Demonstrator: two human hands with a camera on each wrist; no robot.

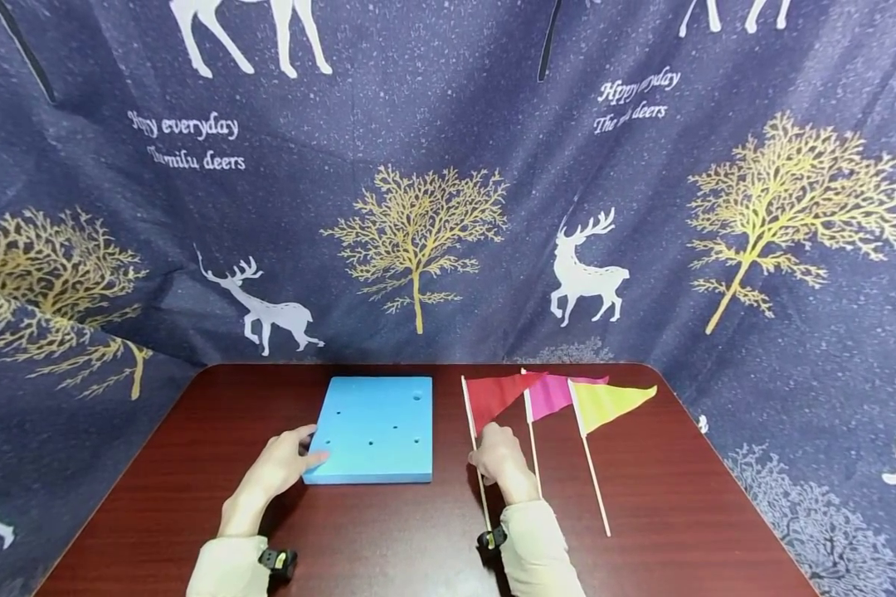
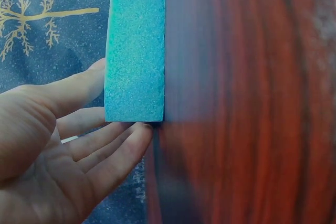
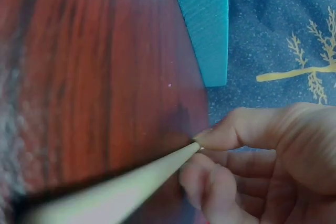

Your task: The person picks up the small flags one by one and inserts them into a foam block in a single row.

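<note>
Your left hand (image 1: 280, 468) lies with straight, relaxed fingers against the near left corner of the blue foam block (image 1: 377, 427), touching its edge and steadying it rather than gripping. Your right hand (image 1: 499, 458) has its thumb and fingertips pinched on the wooden stick of the red flag (image 1: 496, 396), which lies on the dark wooden table (image 1: 679, 514) just right of the block; the right wrist view shows the stick clamped at your fingertips, low by the tabletop. The pink flag (image 1: 552, 395) and the yellow flag (image 1: 605, 404) lie beside it, untouched. Every hole you can see in the block's top is empty, so by the look of it nothing is planted yet: the first flag is only in hand, and all three are left
</note>
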